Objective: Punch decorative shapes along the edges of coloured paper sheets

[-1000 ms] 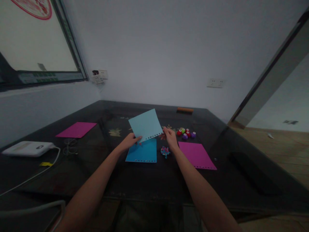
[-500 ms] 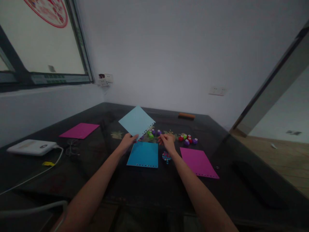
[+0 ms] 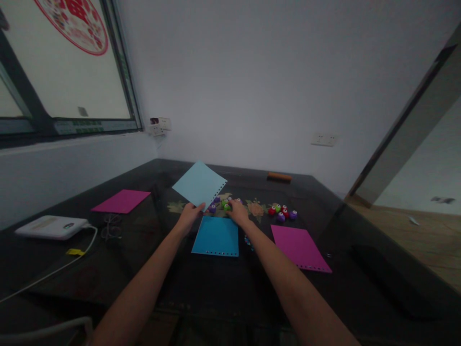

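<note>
My left hand (image 3: 192, 215) grips a pale blue sheet (image 3: 199, 184) by its near corner. The sheet is tilted above the table, with punched holes along its right edge. My right hand (image 3: 238, 212) has curled fingers at a small group of balls with eyes, its fingertips by a green ball (image 3: 226, 207); whether they grip it I cannot tell. A purple ball (image 3: 212, 209) lies left of it. Between my forearms lies a blue sheet (image 3: 216, 236), punched along its near edge. A small patterned thing (image 3: 248, 242) is partly hidden by my right forearm.
Several red, green and purple balls (image 3: 281, 216) sit right of centre, behind a pink sheet (image 3: 298, 247). Another pink sheet (image 3: 122, 201), a white device (image 3: 50, 227) and its cable (image 3: 54, 273) are at left. A brown bar (image 3: 279, 177) lies near the back wall.
My right hand has moved left to the green ball, and its forearm now covers part of the patterned thing. The left hand still holds the pale blue sheet. The view has tilted up slightly.
</note>
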The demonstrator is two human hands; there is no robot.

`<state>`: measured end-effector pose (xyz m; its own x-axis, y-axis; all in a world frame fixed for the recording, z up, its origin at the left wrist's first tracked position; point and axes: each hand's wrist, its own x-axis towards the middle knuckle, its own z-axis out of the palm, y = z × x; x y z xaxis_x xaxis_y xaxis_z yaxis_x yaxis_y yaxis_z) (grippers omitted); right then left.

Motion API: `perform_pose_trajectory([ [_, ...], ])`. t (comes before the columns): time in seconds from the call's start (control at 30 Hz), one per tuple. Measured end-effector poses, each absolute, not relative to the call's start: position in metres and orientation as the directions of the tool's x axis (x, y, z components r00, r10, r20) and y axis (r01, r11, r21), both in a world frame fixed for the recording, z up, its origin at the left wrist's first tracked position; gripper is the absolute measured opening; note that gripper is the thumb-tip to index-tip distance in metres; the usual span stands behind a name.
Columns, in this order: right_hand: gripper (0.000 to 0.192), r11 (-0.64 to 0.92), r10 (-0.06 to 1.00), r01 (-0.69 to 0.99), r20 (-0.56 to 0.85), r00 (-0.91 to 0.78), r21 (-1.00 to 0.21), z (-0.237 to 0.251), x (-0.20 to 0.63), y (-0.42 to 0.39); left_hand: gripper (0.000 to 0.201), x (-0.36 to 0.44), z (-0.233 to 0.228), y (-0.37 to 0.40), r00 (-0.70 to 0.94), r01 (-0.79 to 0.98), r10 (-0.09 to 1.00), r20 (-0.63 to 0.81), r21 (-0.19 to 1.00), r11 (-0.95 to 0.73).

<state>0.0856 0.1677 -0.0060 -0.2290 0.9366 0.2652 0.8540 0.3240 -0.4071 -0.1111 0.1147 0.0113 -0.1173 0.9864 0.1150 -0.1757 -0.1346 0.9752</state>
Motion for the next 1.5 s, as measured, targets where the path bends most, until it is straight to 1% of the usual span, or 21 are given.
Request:
perform_pose_trajectory([
  [0.33,0.029,0.347,0.932,0.861,0.241,-0.271,-0.373,-0.004,0.091,0.170,0.011,-0.110,0.011,0.116,-0.131,-0.204,0.988,0.085,0.973,-0.111],
  [0.43,0.027,0.347,0.932,0.863,0.241,-0.272,-0.367,-0.004,0.090,0.170,0.012,-0.109,0.011,0.115,-0.127,-0.167,0.989,0.079,0.981,-0.100],
  [0.57,0.027,0.350,0.931,0.858,0.245,-0.272,-0.375,-0.005,0.089,0.170,0.015,-0.107,0.013,0.112,-0.096,-0.095,0.990,0.107,0.989,-0.116],
  [0.7,0.029,0.353,0.930,0.845,0.246,-0.271,-0.402,-0.005,0.092,0.169,0.017,-0.104,0.014,0.109,-0.064,-0.050,0.990,0.129,0.990,-0.132],
  [0.8,0.030,0.361,0.928,0.826,0.253,-0.273,-0.434,-0.004,0.096,0.166,0.022,-0.103,0.014,0.109,-0.053,-0.051,0.990,0.133,0.989,-0.136],
  [0.97,0.030,0.357,0.931,0.784,0.263,-0.254,-0.507,-0.002,0.104,0.160,0.035,-0.100,0.014,0.107,-0.020,-0.009,0.991,0.134,0.991,-0.134],
  [1.07,0.029,0.353,0.933,0.753,0.273,-0.236,-0.555,0.000,0.111,0.155,0.038,-0.094,0.013,0.104,-0.005,0.022,0.993,0.115,0.993,-0.114],
  [1.13,0.029,0.370,0.926,0.679,0.305,-0.220,-0.634,0.003,0.118,0.148,0.037,-0.088,0.012,0.100,0.004,0.029,0.996,0.091,0.995,-0.091],
  [1.23,0.029,0.398,0.917,0.505,0.348,-0.195,-0.766,0.009,0.135,0.131,0.035,-0.075,0.010,0.094,0.055,-0.023,0.997,0.059,0.998,-0.057],
  [1.33,0.031,0.317,0.946,0.376,0.263,-0.191,-0.871,0.015,0.155,0.105,0.037,-0.059,0.013,0.086,0.112,-0.098,0.993,0.025,0.995,-0.015],
  [1.4,0.034,0.231,0.966,0.238,0.193,-0.171,-0.943,0.018,0.166,0.086,0.037,-0.047,0.019,0.080,0.138,-0.129,0.990,0.013,0.992,0.005],
  [1.5,0.041,0.119,0.987,0.056,0.112,-0.115,-0.991,0.023,0.176,0.061,0.035,-0.027,0.031,0.070,0.189,-0.162,0.982,0.016,0.987,0.015],
])
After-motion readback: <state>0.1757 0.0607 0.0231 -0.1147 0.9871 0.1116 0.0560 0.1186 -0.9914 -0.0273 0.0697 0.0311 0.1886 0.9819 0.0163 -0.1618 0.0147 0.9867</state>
